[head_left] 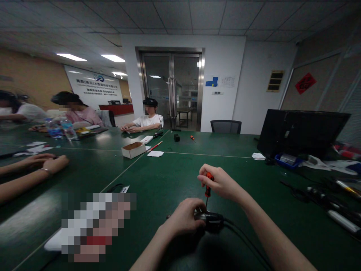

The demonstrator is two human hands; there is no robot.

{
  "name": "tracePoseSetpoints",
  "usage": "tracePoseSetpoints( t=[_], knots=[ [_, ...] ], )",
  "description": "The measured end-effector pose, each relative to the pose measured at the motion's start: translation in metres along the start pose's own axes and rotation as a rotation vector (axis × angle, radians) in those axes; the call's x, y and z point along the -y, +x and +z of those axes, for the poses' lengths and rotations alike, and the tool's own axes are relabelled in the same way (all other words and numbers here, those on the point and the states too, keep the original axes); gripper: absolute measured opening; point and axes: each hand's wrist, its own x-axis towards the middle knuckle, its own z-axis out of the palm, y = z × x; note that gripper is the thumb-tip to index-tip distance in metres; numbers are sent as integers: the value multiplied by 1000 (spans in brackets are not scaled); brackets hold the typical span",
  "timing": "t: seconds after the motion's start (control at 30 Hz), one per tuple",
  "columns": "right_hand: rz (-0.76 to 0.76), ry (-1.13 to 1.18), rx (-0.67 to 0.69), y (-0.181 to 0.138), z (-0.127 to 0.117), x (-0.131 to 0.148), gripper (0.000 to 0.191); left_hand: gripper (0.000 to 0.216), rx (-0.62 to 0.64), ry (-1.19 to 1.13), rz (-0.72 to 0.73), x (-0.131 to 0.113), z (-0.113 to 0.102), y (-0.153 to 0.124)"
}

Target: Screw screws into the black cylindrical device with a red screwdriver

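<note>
at left, a co-worker's hands (53, 164) rest on the green counter (158, 177); then an open box (134, 151). the left hand (187, 215) grips a dark corded device (214, 223) at the near side. the right hand (216, 177) holds an orange screwdriver (208, 191) upright, shaft down at the device. farther right, a black monitor (300, 131).

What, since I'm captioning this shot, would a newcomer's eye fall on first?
Probably the orange-and-black screwdriver in the right grip, pointing down at the black corded device that the left grip holds, low in the picture's middle. Next might come the black monitor on the right of the green table, then the red diamond-shaped sign at upper right.
</note>
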Motion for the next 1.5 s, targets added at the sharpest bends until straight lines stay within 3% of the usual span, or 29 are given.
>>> tracePoseSetpoints(
  t=[0.1, 0.2, 0.3, 0.43, 0.7, 0.87, 1.0, 1.2, 1.37, 1.5],
  knots=[
    [-9, -267, -63, -2, -1, 2, 6, 27, -11, 1, -17, 1, 2, 0],
    [27, -547, -79, -6, -4, 7, 21, 27, -13, 7, -18, 0, 2, -1],
    [95, -676, -68, -8, -6, 10, 31, 29, -13, 13, -15, 0, 1, -1],
    [97, -620, -53, -7, -8, 10, 22, 27, 0, -2, -8, 3, 1, 0],
    [8, -218, 6, -8, -14, 3, 27, 26, 17, -13, -18, 1, -1, -1],
    [12, -47, -10, -2, -8, -4, 15, 27, 21, -7, -19, -2, -2, -2],
    [38, -207, -44, -1, -4, 1, 2, 26, 28, -2, -15, 1, -1, 0],
    [140, -665, -45, -8, -4, 16, 32, 28, 27, 14, -19, 0, -2, 1],
    [143, -596, -22, -8, -9, 16, 21, 28, 16, 6, -12, 0, -2, 0],
    [130, -489, -18, -10, -14, 14, 25, 28, 12, -12, -5, 2, -1, 0]
  ],
)
